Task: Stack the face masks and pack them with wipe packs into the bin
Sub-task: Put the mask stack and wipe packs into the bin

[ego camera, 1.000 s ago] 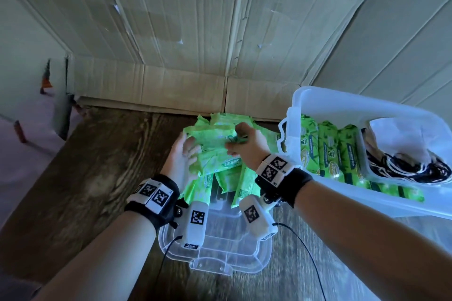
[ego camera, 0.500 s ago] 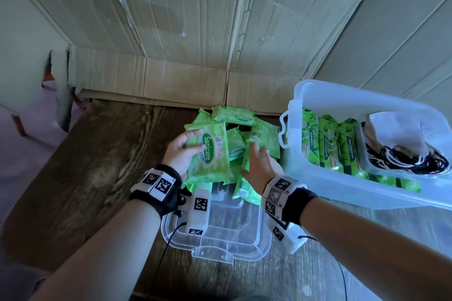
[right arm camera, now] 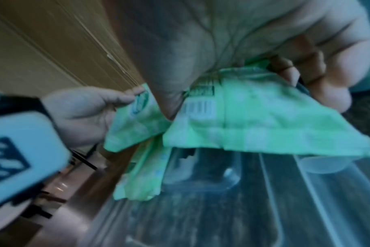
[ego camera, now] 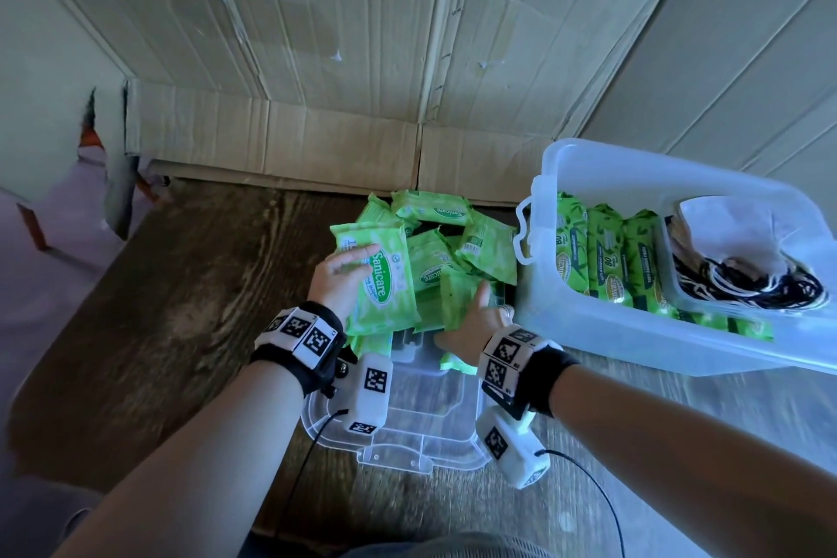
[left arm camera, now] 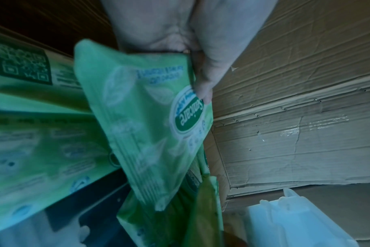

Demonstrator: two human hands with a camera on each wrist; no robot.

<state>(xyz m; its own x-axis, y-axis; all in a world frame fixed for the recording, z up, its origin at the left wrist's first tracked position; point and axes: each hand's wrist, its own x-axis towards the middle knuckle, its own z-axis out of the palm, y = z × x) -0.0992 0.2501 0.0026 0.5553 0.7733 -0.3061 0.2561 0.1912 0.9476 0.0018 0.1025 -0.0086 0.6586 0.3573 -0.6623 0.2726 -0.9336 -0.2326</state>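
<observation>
Left hand: the left hand [ego camera: 340,285] has its fingers [left arm camera: 204,93] wrapped on a bright green "Sanicare" wipe pack in soft plastic film [ego camera: 379,285], lifted a bit off the heap at centre frame.
Right hand: the right hand [ego camera: 475,322] is pinching another light green wipe pack with a barcode on it [right arm camera: 254,120], thumb on top, fingers curled under.
Pile: the rest of the loose green wipe packs [ego camera: 446,236] sit just left of the bin, partly on a clear plastic lid [ego camera: 407,421].
Bin: the translucent white plastic bin [ego camera: 634,168] at right already has a row of wipe packs standing in it, and the white face masks with black ear loops [ego camera: 743,258] sit in its far-right end.
Risk: I'd guess the film is slippery, so a pack could slide out mid-carry, or dragging 1 out could topple the heap onto the lid.
Surface: dark wood-grain table [ego camera: 172,285].
Room: creased brown cardboard sheets [ego camera: 362,59] wall off the whole top of the frame.
</observation>
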